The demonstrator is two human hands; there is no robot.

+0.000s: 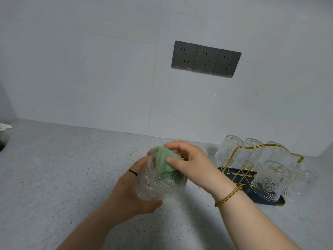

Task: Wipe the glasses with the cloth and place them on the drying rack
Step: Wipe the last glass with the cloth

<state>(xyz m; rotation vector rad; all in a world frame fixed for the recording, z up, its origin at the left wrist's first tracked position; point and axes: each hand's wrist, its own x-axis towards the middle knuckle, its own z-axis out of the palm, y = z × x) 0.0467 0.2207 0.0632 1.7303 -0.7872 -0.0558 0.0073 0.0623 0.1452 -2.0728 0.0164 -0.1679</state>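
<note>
My left hand (129, 193) grips a clear patterned glass (153, 184) from below and behind, holding it tilted above the counter. A green cloth (164, 164) is draped over the glass's rim and partly pushed inside. My right hand (189, 162) pinches that cloth between thumb and fingers at the rim. To the right stands the gold wire drying rack (239, 156) on a dark tray (252, 195). Several clear glasses (270, 179) hang upside down on it.
The speckled grey counter (63, 177) stretches to the left and front. A tiled wall behind carries three dark power sockets (206, 59). A dark round edge and a white object (5, 127) show at the far left.
</note>
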